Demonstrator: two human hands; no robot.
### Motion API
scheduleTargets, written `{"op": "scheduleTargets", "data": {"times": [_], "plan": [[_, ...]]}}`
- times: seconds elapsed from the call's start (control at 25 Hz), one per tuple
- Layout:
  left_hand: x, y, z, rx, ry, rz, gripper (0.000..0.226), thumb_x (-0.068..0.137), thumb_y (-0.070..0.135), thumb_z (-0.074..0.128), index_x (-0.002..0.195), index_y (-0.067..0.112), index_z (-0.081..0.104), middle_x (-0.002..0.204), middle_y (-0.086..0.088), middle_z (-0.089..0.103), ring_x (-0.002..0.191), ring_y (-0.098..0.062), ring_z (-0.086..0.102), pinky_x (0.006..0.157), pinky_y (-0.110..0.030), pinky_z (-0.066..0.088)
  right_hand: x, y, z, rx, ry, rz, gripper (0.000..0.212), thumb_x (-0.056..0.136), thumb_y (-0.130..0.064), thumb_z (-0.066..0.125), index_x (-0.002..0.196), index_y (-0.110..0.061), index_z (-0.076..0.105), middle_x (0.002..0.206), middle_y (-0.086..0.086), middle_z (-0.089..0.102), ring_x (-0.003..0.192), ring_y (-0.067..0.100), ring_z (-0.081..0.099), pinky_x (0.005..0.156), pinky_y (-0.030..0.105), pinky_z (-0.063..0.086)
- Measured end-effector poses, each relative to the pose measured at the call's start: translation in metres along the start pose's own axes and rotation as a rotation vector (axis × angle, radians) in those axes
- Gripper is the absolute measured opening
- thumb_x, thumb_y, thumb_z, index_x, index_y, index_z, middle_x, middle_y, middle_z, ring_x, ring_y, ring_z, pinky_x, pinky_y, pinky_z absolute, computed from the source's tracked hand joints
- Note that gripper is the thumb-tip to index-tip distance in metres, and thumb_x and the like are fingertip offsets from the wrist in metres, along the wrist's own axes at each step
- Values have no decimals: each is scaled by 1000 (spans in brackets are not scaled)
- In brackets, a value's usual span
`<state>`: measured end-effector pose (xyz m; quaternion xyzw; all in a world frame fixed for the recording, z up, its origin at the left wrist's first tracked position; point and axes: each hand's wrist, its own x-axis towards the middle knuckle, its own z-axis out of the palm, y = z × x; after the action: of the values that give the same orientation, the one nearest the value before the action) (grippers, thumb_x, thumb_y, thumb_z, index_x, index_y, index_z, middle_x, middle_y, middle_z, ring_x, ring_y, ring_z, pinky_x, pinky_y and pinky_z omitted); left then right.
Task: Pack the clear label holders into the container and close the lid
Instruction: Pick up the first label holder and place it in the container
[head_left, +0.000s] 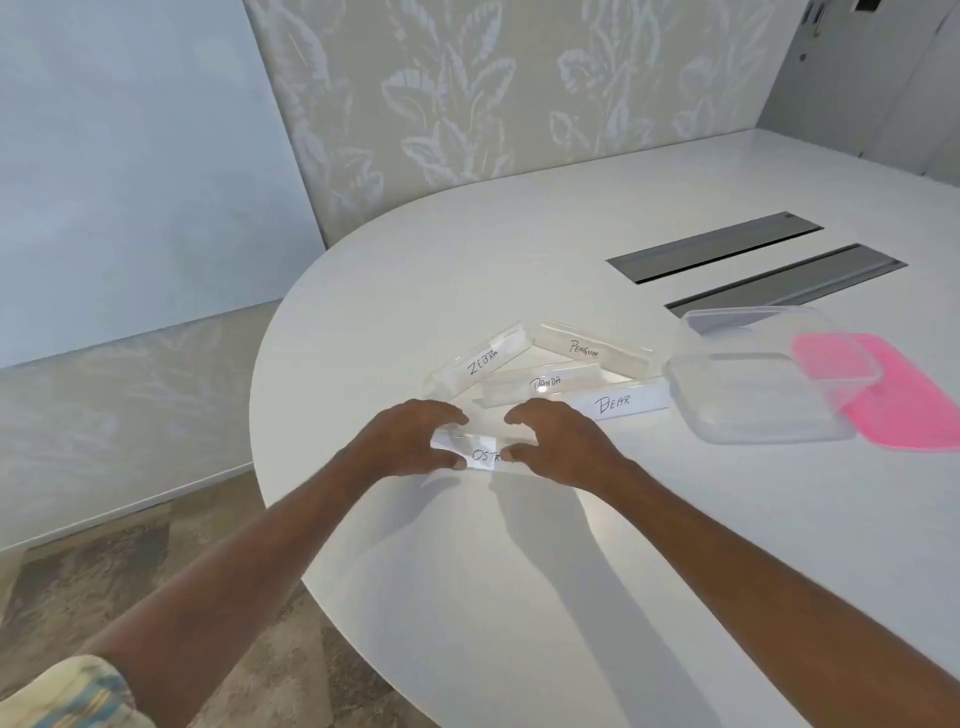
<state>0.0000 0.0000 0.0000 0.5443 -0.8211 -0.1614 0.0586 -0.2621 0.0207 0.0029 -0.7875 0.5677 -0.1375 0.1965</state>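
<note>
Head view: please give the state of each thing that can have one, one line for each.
Container: open, empty, on the table.
Pink lid: off, lying partly under the container.
Ostrich holder: gripped by both hands.
Bear holder: on the table, unpacked.
Panda holder: on the table, unpacked.
Zebra holder: on the table, unpacked.
Penguin holder: on the table, unpacked.
Left hand: fingers closed on the Ostrich holder.
Right hand: fingers closed on the Ostrich holder.

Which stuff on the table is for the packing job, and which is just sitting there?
For the job:
OSTR... holder, held by left hand and right hand
ZEBRA holder
PENGUIN holder
PANDA holder
BEAR holder
clear container
pink lid

Just there:
two grey cable hatches in the white table
</note>
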Motion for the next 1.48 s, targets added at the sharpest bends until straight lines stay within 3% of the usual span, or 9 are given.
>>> {"op": "scheduleTargets", "data": {"times": [0.2, 0.52, 0.88, 1.12, 1.24, 1.4, 1.48], "plan": [[5, -13, 9, 30, -52, 27, 72, 81, 54, 80, 148, 37, 56, 152, 23, 54, 143, -6, 50, 111, -32, 45, 4, -3, 9, -128, -191, 88, 64, 87, -43, 79, 143, -27, 54, 138, -8, 58, 129, 18, 55, 99, 38, 47], [9, -21, 20, 16, -10, 31, 60, 89, 45, 76, 146, 39, 58, 149, 18, 58, 142, -8, 49, 109, -28, 41, 2, -2, 18, -188, -140, 87, 58, 88, -28, 78, 141, -22, 57, 131, -3, 61, 123, 23, 58, 93, 42, 52], [15, -5, 16, 74, 67, 24, 54, 90, 36, 75, 142, 40, 61, 144, 18, 62, 138, -7, 53, 101, -21, 39, 2, 10, 0, -145, -120, 88, 60, 89, -28, 79, 145, -24, 57, 142, -6, 59, 133, 21, 54, 102, 38, 47], [42, 51, -7, 140, 123, 144, 57, 85, 52, 76, 140, 44, 62, 141, 21, 65, 137, -9, 55, 102, -28, 45, -9, 45, -60, -147, -79, 93, 64, 87, -26, 81, 147, -28, 57, 148, -8, 57, 139, 16, 50, 104, 34, 43], [67, 91, -20, 156, 130, 219, 54, 84, 56, 75, 136, 47, 63, 134, 22, 68, 131, -9, 59, 92, -29, 48, -15, 73, -103, -153, -58, 96, 65, 84, -25, 83, 145, -30, 60, 148, -9, 58, 137, 16, 50, 98, 30, 40], [106, 154, -33, 185, 155, 250, 44, 84, 56, 74, 125, 42, 68, 121, 15, 73, 118, -16, 65, 85, -34, 55, -23, 115, -162, -165, -2, 107, 59, 77, -19, 87, 133, -30, 69, 132, -7, 67, 121, 18, 59, 94, 37, 50], [129, 187, -38, 203, 159, 250, 40, 85, 54, 74, 122, 40, 68, 115, 13, 73, 113, -19, 65, 84, -38, 56, -25, 140, -190, -153, 26, 115, 53, 73, -13, 88, 122, -28, 74, 118, -6, 73, 110, 20, 65, 85, 36, 53]]}}
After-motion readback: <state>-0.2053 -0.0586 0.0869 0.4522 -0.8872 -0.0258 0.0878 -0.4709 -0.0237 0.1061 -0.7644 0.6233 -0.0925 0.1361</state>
